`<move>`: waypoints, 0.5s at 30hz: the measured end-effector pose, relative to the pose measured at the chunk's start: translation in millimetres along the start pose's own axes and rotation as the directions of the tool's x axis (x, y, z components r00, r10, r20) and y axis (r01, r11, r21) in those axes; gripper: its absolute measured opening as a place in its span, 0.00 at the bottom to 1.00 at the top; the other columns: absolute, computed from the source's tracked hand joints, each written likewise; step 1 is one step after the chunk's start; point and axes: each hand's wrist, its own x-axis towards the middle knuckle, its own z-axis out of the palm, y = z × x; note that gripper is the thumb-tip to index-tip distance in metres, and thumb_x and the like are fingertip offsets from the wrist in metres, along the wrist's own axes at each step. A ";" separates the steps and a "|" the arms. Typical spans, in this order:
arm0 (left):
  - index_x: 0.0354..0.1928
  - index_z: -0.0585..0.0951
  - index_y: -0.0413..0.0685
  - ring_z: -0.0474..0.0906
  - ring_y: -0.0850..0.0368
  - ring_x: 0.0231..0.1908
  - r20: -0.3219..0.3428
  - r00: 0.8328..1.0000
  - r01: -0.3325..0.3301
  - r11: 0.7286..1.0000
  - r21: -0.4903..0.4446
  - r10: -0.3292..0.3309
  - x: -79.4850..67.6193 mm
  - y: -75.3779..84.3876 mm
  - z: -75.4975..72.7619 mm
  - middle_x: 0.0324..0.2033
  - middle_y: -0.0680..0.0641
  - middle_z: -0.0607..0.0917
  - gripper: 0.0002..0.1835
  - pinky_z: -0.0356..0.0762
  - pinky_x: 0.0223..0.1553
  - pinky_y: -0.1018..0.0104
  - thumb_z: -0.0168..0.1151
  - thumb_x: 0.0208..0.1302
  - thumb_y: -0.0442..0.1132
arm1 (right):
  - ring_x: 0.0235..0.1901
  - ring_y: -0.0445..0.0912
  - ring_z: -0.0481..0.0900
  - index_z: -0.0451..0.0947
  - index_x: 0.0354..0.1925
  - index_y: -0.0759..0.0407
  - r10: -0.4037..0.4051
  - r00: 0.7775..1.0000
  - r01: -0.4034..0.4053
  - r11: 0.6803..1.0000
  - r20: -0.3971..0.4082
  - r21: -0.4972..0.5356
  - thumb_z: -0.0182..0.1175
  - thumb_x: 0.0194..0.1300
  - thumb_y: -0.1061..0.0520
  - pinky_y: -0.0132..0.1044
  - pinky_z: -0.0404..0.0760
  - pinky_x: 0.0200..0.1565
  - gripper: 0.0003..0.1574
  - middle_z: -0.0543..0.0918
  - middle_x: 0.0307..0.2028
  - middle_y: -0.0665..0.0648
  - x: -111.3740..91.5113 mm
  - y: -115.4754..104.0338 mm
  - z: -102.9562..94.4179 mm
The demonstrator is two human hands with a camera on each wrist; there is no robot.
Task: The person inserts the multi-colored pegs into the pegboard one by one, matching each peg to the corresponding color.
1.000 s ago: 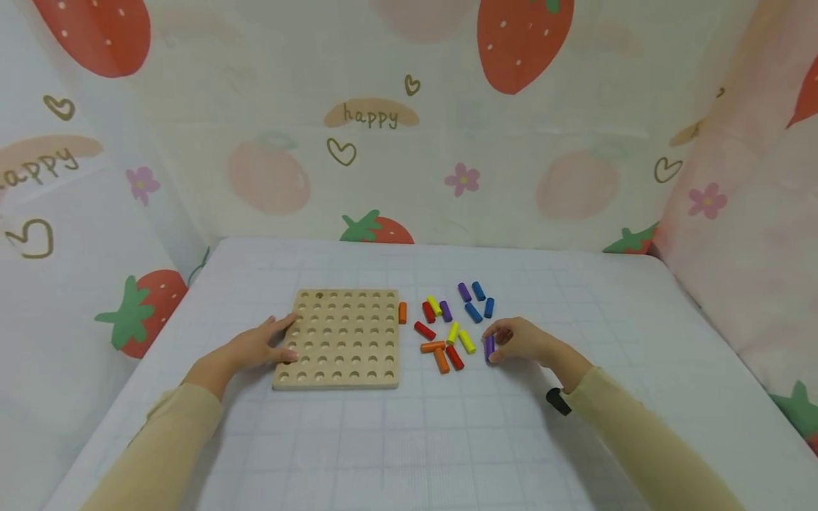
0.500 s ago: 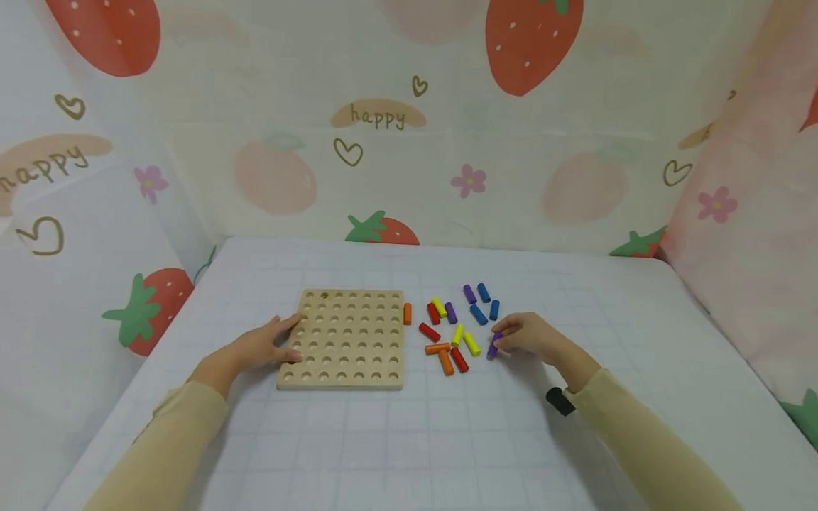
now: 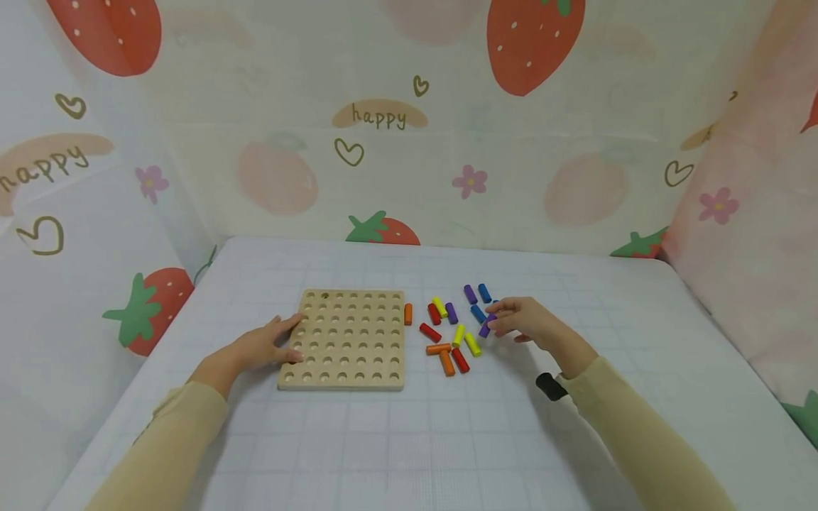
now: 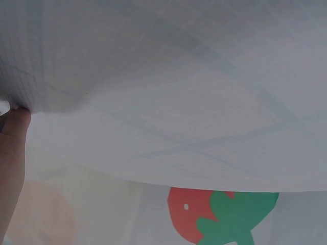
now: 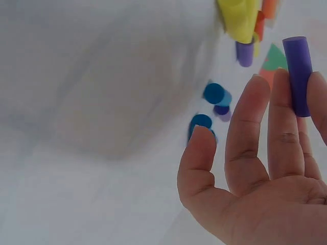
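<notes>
A square wooden pegboard [image 3: 341,386] with rows of holes lies left of centre. My left hand [image 3: 260,346] rests at its left edge, the thumb over the top near a hole and the fingers spread beside the rim. In the left wrist view only one finger [image 4: 16,127] shows at the far left. My right hand [image 3: 529,326] pinches a purple peg [image 3: 488,326] between thumb and fingers, raised over the table; in the right wrist view the peg [image 5: 298,76] stands nearly upright at the fingertips, the other fingers relaxed.
Right of the board lie loose pegs: orange ones such as this orange peg [image 3: 408,314], red pegs [image 3: 430,332], yellow pegs [image 3: 472,344], other purple pegs [image 3: 470,294] and blue pegs [image 3: 484,292]. A printed cloth backdrop [image 3: 383,177] stands behind the table [image 3: 383,454].
My right hand has picked up the purple peg from the table and moved it away from me, toward the blue pegs. The left hand has stayed at the board.
</notes>
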 end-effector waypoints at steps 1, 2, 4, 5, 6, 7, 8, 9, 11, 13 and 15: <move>0.75 0.52 0.41 0.43 0.22 0.68 0.001 1.000 0.001 1.000 0.001 -0.001 0.0 -0.5 -0.2 0.69 0.21 0.44 0.54 0.46 0.63 0.29 0.65 0.56 0.63 | 0.43 0.51 0.79 0.73 0.61 0.64 -0.001 1.000 0.001 1.000 0.001 0.002 0.64 0.66 0.56 0.47 0.74 0.48 0.28 0.84 0.42 0.56 0.4 -2.3 0.0; 0.75 0.52 0.41 0.43 0.22 0.68 0.002 1.000 0.003 1.000 0.000 -0.003 0.1 -0.8 -0.2 0.69 0.21 0.44 0.54 0.46 0.63 0.29 0.65 0.56 0.63 | 0.44 0.52 0.79 0.72 0.61 0.64 -0.004 1.000 0.004 1.000 0.006 0.003 0.63 0.66 0.55 0.48 0.74 0.49 0.28 0.84 0.43 0.57 0.5 -5.1 0.1; 0.75 0.52 0.42 0.43 0.22 0.68 0.004 1.000 0.010 1.000 -0.002 -0.010 -0.1 -0.7 -0.3 0.69 0.21 0.44 0.54 0.46 0.63 0.29 0.65 0.56 0.63 | 0.45 0.52 0.80 0.72 0.61 0.64 -0.008 1.000 0.008 1.000 0.012 0.000 0.62 0.67 0.55 0.49 0.74 0.49 0.27 0.85 0.43 0.57 1.0 -10.5 0.4; 0.75 0.51 0.42 0.43 0.22 0.68 0.006 1.000 0.013 1.000 -0.003 -0.013 -0.5 -0.4 -0.4 0.69 0.21 0.43 0.54 0.46 0.63 0.29 0.65 0.56 0.63 | 0.46 0.53 0.80 0.73 0.61 0.64 -0.006 1.000 0.006 1.000 0.013 -0.001 0.62 0.68 0.54 0.49 0.74 0.50 0.27 0.85 0.43 0.57 1.4 -13.3 0.9; 0.75 0.51 0.43 0.42 0.22 0.68 0.007 1.000 0.018 1.000 -0.006 -0.018 -1.0 -0.2 -0.5 0.70 0.21 0.43 0.54 0.45 0.63 0.29 0.65 0.56 0.63 | 0.46 0.53 0.80 0.73 0.60 0.64 -0.003 1.000 0.003 1.000 0.014 -0.002 0.61 0.68 0.54 0.49 0.74 0.50 0.26 0.85 0.43 0.57 1.7 -16.1 1.4; 0.76 0.51 0.43 0.42 0.22 0.68 0.008 1.000 0.019 1.000 -0.007 -0.019 -1.5 0.3 -0.6 0.70 0.21 0.43 0.54 0.45 0.63 0.29 0.65 0.57 0.63 | 0.47 0.52 0.80 0.73 0.60 0.63 -0.001 1.000 0.001 1.000 0.015 -0.005 0.61 0.68 0.54 0.50 0.74 0.51 0.25 0.85 0.43 0.57 2.3 -18.7 2.0; 0.76 0.51 0.43 0.42 0.22 0.68 0.008 1.000 0.020 1.000 -0.010 -0.020 -1.4 0.4 -0.4 0.70 0.21 0.43 0.54 0.45 0.63 0.29 0.65 0.57 0.62 | 0.47 0.53 0.80 0.73 0.59 0.63 -0.002 1.000 0.002 1.000 0.019 -0.007 0.61 0.68 0.53 0.51 0.73 0.51 0.25 0.85 0.43 0.58 2.9 -21.0 2.7; 0.76 0.51 0.43 0.42 0.22 0.68 0.008 1.000 0.021 1.000 -0.010 -0.021 -1.9 0.7 -0.5 0.70 0.21 0.43 0.54 0.45 0.63 0.28 0.65 0.57 0.62 | 0.47 0.53 0.80 0.74 0.59 0.62 0.002 1.000 -0.002 1.000 0.018 -0.002 0.61 0.68 0.53 0.51 0.73 0.52 0.24 0.85 0.43 0.58 3.6 -23.4 3.6; 0.76 0.51 0.43 0.42 0.22 0.68 0.009 1.000 0.023 1.000 -0.011 -0.023 -2.5 1.1 -0.6 0.70 0.21 0.43 0.54 0.45 0.63 0.28 0.65 0.57 0.62 | 0.47 0.53 0.80 0.74 0.58 0.62 0.004 1.000 -0.005 1.000 0.019 0.004 0.61 0.68 0.53 0.51 0.73 0.52 0.23 0.85 0.44 0.61 4.9 -27.5 5.5; 0.75 0.51 0.43 0.42 0.21 0.68 0.008 1.000 0.022 1.000 -0.009 -0.022 -3.0 1.6 -0.5 0.70 0.21 0.43 0.54 0.46 0.63 0.28 0.65 0.57 0.62 | 0.47 0.54 0.79 0.74 0.59 0.62 0.002 1.000 -0.003 1.000 0.022 0.012 0.61 0.68 0.54 0.52 0.73 0.53 0.24 0.84 0.46 0.64 6.1 -30.5 7.1; 0.75 0.51 0.43 0.42 0.22 0.68 0.006 1.000 0.021 1.000 -0.007 -0.021 -2.9 1.4 -0.4 0.70 0.21 0.43 0.53 0.46 0.63 0.29 0.65 0.57 0.61 | 0.48 0.54 0.79 0.73 0.60 0.63 0.002 1.000 -0.003 1.000 0.024 0.017 0.61 0.69 0.53 0.52 0.73 0.54 0.26 0.83 0.48 0.65 7.6 -32.8 8.6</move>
